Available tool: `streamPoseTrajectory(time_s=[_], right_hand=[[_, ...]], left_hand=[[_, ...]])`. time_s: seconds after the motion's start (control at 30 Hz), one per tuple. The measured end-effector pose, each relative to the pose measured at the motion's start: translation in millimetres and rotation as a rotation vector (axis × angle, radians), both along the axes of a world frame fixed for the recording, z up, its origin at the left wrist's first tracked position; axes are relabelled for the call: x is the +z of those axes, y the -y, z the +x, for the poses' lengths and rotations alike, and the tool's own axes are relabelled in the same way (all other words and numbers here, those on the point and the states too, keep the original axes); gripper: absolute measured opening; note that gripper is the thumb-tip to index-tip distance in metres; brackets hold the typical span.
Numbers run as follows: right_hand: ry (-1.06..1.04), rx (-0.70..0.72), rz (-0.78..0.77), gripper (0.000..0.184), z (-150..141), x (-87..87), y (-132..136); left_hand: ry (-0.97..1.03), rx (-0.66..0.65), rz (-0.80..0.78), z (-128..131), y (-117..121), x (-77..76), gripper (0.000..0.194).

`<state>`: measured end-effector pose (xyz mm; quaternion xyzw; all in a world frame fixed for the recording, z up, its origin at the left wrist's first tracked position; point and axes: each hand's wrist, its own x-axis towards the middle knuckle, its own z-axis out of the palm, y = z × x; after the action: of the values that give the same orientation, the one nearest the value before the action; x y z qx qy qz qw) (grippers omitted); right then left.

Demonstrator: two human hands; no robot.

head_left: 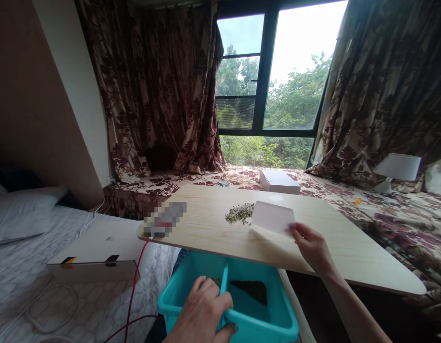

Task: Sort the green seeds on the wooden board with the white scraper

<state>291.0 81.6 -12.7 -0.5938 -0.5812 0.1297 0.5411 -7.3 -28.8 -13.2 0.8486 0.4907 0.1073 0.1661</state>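
Observation:
My right hand (311,247) pinches the right edge of a thin white plastic sheet (272,216) with rounded corners, tilted just over the wooden tabletop (206,228). At the sheet's left edge lies a loose pile of small greenish seeds or beans (239,213); their exact kind is too small to tell. Below the table's near edge is a turquoise two-compartment bin (277,321). My left hand (208,305) grips its near rim by the divider. A dark mass (252,290) lies in the right compartment; my hand hides part of the left one.
A blurred-out device (165,220) with a red cable (135,281) lies at the table's left end. Left of it, a white box (102,247) rests on the bed. A smaller white box (279,181) and a lamp (397,169) stand by the window.

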Motion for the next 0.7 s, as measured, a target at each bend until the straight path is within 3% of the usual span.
streamPoseTrajectory(time_s=[0.4,0.7], right_hand=[[0.088,-0.045,0.000,0.032,-6.8,4.1,-5.6],[0.047,0.024,-0.005,0.027,-7.7,0.6,-5.1]], left_hand=[[-0.022,-0.011,0.008,1.0,3.5,1.3,0.013],[-0.023,-0.016,0.005,1.3,0.0,-2.4,0.015]])
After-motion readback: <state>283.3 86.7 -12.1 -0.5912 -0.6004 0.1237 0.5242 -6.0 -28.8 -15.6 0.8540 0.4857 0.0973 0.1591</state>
